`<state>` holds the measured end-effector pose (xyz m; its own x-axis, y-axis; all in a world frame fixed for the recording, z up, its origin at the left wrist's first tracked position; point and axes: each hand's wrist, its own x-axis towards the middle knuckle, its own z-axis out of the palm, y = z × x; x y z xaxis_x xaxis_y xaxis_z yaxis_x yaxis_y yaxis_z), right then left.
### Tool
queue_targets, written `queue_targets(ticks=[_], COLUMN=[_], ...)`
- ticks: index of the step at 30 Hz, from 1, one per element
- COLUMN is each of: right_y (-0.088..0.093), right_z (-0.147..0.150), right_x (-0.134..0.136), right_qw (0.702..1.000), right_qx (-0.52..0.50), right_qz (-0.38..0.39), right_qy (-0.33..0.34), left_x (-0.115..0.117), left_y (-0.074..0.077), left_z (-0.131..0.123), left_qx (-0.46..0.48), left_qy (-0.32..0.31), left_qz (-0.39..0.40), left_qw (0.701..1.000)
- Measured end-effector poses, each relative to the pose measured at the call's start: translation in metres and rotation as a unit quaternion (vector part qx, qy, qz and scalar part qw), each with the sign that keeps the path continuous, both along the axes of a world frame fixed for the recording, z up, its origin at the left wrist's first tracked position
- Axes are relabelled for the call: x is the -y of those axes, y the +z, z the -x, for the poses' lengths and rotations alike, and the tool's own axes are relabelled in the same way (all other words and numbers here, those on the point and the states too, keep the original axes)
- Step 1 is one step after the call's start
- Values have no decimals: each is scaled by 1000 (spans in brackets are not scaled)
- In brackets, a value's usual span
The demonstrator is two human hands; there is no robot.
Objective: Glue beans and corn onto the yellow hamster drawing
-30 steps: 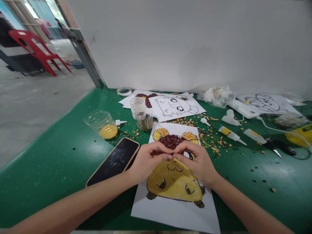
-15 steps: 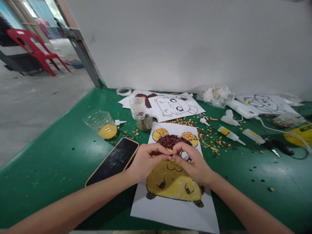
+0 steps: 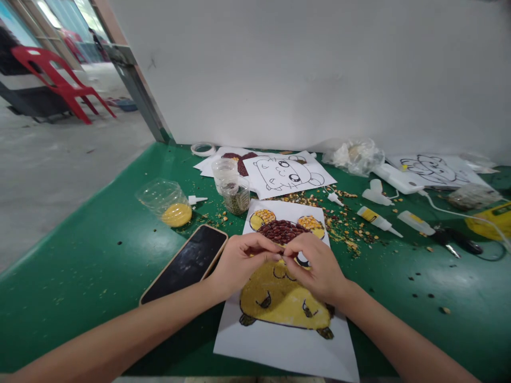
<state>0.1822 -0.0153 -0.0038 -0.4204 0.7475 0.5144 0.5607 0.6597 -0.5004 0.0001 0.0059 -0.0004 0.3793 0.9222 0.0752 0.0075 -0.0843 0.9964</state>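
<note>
A white sheet (image 3: 287, 346) lies in front of me on the green table (image 3: 91, 255). On it is a cartoon hamster picture (image 3: 279, 298) filled with yellow grain, with dark red beans (image 3: 281, 230) on its head and corn in its ears. My left hand (image 3: 239, 263) and my right hand (image 3: 317, 266) meet over the hamster's face, fingertips pinched together and touching. Whatever they pinch is too small to make out.
A phone (image 3: 186, 263) lies face up left of the sheet. Behind it stand a clear cup of yellow grain (image 3: 167, 205) and a small jar of seeds (image 3: 235, 194). Line drawings (image 3: 287, 175), glue bottles (image 3: 377, 219), scattered grains (image 3: 343, 226), a bag (image 3: 353, 155) and scissors (image 3: 455, 239) lie beyond.
Both hands have stayed pinched together over the hamster's face. My right hand has turned and drawn slightly nearer to me.
</note>
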Motion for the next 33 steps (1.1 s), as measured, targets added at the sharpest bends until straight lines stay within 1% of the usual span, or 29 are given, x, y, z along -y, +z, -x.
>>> queue_targets(ticks=[7, 12, 16, 20, 22, 24, 28, 30, 31, 33], right_y=[0, -4, -6, -5, -5, -6, -11, -12, -12, -10], right_z=[-1, -7, -17, -31, -39, -46, -54, -53, -51, -44], right_x=[1, -4, -15, -29, -35, -41, -46, -45, -44, -40], right_qw=[1000, 999, 996, 988, 982, 967, 918, 905, 905, 923], right_qx=[-7, -32, -12, -6, 22, 75, 179, 200, 199, 179], right_qz=[-18, -7, -18, -30, -31, -37, -78, -100, -108, -118], right_qy=[-1, -33, -89, -151, -188, -239, -344, -362, -359, -320], left_x=[-2, -6, -9, -10, -10, -10, -12, -12, -11, -11], left_y=[-1, -2, -3, -4, -4, -3, -2, -2, -3, -3], left_z=[-1, 0, 0, -1, -1, -1, -1, -1, -1, -1], left_qx=[20, 53, 78, 73, 70, 72, 74, 75, 76, 81], left_qy=[0, -5, -26, -46, -52, -54, -51, -48, -47, -46], left_qz=[19, 70, 104, 127, 134, 139, 144, 149, 151, 152], left_qw=[1000, 996, 991, 988, 987, 986, 985, 985, 984, 984])
